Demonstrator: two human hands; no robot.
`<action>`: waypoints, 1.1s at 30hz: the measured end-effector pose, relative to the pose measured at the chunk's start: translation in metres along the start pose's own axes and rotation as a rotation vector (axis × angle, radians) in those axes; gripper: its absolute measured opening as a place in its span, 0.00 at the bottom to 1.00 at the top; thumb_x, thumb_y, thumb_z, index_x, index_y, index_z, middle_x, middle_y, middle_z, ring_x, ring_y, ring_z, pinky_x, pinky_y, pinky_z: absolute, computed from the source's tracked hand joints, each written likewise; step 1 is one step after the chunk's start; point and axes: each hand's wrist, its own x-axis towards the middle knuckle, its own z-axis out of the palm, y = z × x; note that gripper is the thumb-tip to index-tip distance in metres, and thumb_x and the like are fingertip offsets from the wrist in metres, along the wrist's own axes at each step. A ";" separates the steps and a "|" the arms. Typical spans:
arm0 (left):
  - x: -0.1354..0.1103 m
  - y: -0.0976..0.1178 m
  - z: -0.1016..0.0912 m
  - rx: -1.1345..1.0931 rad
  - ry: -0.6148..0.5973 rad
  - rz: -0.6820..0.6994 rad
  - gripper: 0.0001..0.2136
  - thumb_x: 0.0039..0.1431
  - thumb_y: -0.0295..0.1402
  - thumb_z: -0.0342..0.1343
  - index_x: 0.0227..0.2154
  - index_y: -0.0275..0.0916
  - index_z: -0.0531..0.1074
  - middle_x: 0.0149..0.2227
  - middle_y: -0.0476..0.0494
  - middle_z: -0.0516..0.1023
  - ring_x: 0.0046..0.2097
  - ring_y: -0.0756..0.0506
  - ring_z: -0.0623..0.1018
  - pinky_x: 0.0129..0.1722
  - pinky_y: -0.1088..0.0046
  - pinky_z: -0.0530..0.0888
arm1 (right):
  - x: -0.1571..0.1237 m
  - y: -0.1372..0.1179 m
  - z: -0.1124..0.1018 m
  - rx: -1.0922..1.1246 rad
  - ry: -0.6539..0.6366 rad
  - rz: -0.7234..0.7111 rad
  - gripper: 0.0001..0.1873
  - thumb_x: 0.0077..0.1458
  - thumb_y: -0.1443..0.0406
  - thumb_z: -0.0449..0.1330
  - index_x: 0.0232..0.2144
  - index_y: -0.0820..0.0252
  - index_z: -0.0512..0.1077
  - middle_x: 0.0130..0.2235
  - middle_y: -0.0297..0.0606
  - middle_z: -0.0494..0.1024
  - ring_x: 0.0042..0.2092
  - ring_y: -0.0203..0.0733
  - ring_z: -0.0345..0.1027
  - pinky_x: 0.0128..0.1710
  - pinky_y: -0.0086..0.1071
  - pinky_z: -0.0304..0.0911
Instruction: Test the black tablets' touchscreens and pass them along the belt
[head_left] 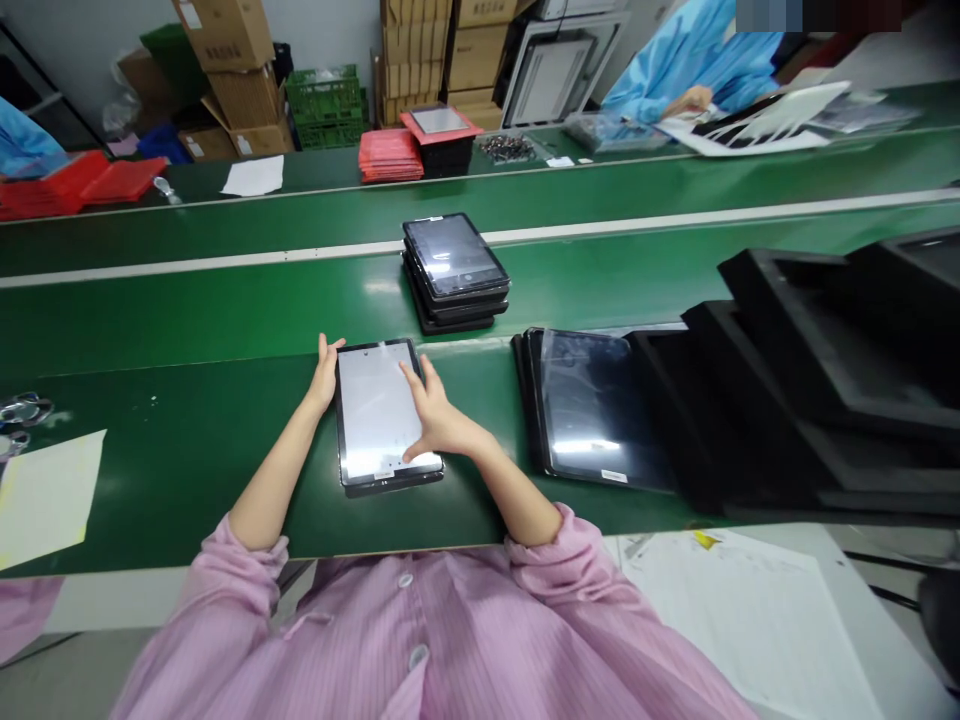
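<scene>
A tablet (375, 415) with a pale, glossy film on its screen lies flat on the green table in front of me. My left hand (325, 372) rests against the tablet's upper left edge, fingers stretched out along it. My right hand (433, 410) lies on the right part of the screen, fingers extended and pressing flat on the film. Neither hand holds anything.
A stack of dark tablets (454, 270) sits on the green belt beyond. Another dark tablet (592, 405) lies to the right beside stacked black foam trays (817, 380). White paper (45, 495) lies at left. Across the line, a person in blue (690, 55) works; red trays and cardboard boxes stand behind.
</scene>
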 end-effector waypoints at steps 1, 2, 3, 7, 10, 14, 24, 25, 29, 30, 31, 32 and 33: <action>0.003 -0.001 0.001 -0.002 -0.015 -0.001 0.23 0.67 0.45 0.52 0.61 0.44 0.65 0.58 0.39 0.73 0.65 0.43 0.67 0.66 0.63 0.60 | 0.003 0.003 -0.005 -0.014 0.130 0.009 0.79 0.28 0.53 0.79 0.71 0.50 0.33 0.71 0.54 0.21 0.71 0.73 0.15 0.66 0.64 0.36; 0.006 -0.003 0.000 0.001 -0.031 0.003 0.22 0.68 0.46 0.51 0.61 0.44 0.65 0.57 0.39 0.74 0.64 0.43 0.68 0.65 0.63 0.61 | 0.006 0.006 -0.012 -0.015 0.274 0.027 0.75 0.32 0.54 0.78 0.71 0.51 0.35 0.71 0.54 0.26 0.71 0.71 0.21 0.67 0.62 0.39; 0.007 -0.005 -0.002 0.012 -0.042 0.015 0.22 0.69 0.46 0.48 0.60 0.44 0.65 0.57 0.40 0.75 0.63 0.43 0.70 0.64 0.62 0.62 | 0.009 0.010 -0.019 0.004 0.414 0.056 0.70 0.36 0.54 0.76 0.71 0.53 0.39 0.70 0.55 0.34 0.71 0.68 0.29 0.66 0.61 0.43; 0.009 -0.010 -0.014 0.130 0.032 0.177 0.20 0.69 0.46 0.47 0.58 0.44 0.69 0.58 0.39 0.74 0.55 0.43 0.76 0.60 0.63 0.67 | 0.014 0.017 -0.039 0.187 0.717 0.132 0.35 0.58 0.50 0.60 0.63 0.54 0.59 0.55 0.49 0.68 0.55 0.53 0.66 0.54 0.50 0.65; 0.011 -0.009 -0.019 0.238 0.090 0.274 0.20 0.70 0.46 0.45 0.55 0.41 0.72 0.54 0.38 0.77 0.45 0.45 0.79 0.53 0.67 0.72 | 0.010 0.002 -0.038 0.121 0.611 -0.026 0.21 0.66 0.52 0.50 0.52 0.55 0.73 0.48 0.46 0.75 0.50 0.50 0.68 0.55 0.47 0.63; 0.011 -0.007 -0.019 0.279 0.062 0.299 0.22 0.71 0.45 0.41 0.51 0.40 0.75 0.46 0.39 0.80 0.43 0.45 0.79 0.51 0.67 0.72 | 0.003 -0.025 -0.023 -0.144 0.196 -0.312 0.23 0.67 0.54 0.47 0.40 0.49 0.82 0.59 0.40 0.69 0.61 0.55 0.57 0.62 0.53 0.49; 0.003 0.006 -0.013 0.396 0.054 0.272 0.17 0.70 0.42 0.44 0.48 0.43 0.75 0.46 0.42 0.81 0.49 0.45 0.78 0.57 0.66 0.69 | 0.006 -0.036 -0.002 -0.435 0.127 -0.403 0.16 0.65 0.54 0.54 0.42 0.46 0.82 0.62 0.40 0.67 0.63 0.55 0.53 0.65 0.56 0.39; 0.001 0.008 -0.013 0.395 0.039 0.284 0.17 0.70 0.42 0.43 0.47 0.43 0.75 0.46 0.41 0.80 0.49 0.44 0.78 0.58 0.65 0.69 | 0.006 -0.036 0.000 -0.458 0.127 -0.397 0.15 0.65 0.54 0.55 0.41 0.46 0.82 0.62 0.40 0.68 0.63 0.54 0.53 0.65 0.56 0.39; 0.007 0.003 -0.023 0.483 -0.010 0.326 0.18 0.67 0.44 0.43 0.44 0.45 0.75 0.45 0.39 0.80 0.51 0.39 0.78 0.60 0.55 0.67 | 0.008 -0.035 0.003 -0.559 0.143 -0.343 0.15 0.63 0.52 0.57 0.39 0.47 0.82 0.64 0.39 0.65 0.64 0.53 0.52 0.65 0.57 0.40; 0.015 -0.003 -0.028 0.556 -0.031 0.338 0.19 0.67 0.46 0.41 0.44 0.45 0.75 0.46 0.39 0.80 0.51 0.37 0.78 0.60 0.53 0.68 | 0.009 -0.033 0.002 -0.578 0.161 -0.334 0.15 0.64 0.51 0.56 0.41 0.45 0.81 0.65 0.38 0.63 0.65 0.53 0.50 0.65 0.56 0.40; 0.025 -0.011 -0.034 0.603 -0.060 0.352 0.21 0.66 0.47 0.39 0.47 0.46 0.75 0.47 0.38 0.79 0.52 0.36 0.78 0.60 0.52 0.68 | 0.010 -0.032 0.000 -0.597 0.185 -0.321 0.15 0.64 0.51 0.56 0.43 0.43 0.80 0.66 0.37 0.62 0.65 0.52 0.49 0.65 0.55 0.41; 0.035 -0.019 -0.039 0.622 -0.090 0.357 0.24 0.66 0.49 0.37 0.50 0.45 0.74 0.49 0.37 0.79 0.53 0.34 0.78 0.59 0.51 0.68 | 0.011 -0.030 -0.002 -0.608 0.218 -0.301 0.15 0.65 0.51 0.55 0.45 0.41 0.80 0.66 0.36 0.61 0.65 0.52 0.49 0.64 0.54 0.42; 0.045 -0.026 -0.043 0.633 -0.110 0.360 0.26 0.66 0.51 0.36 0.53 0.45 0.72 0.52 0.36 0.78 0.54 0.34 0.77 0.60 0.51 0.68 | 0.012 -0.028 -0.005 -0.614 0.254 -0.280 0.15 0.65 0.51 0.55 0.46 0.39 0.79 0.66 0.35 0.61 0.65 0.51 0.49 0.64 0.53 0.44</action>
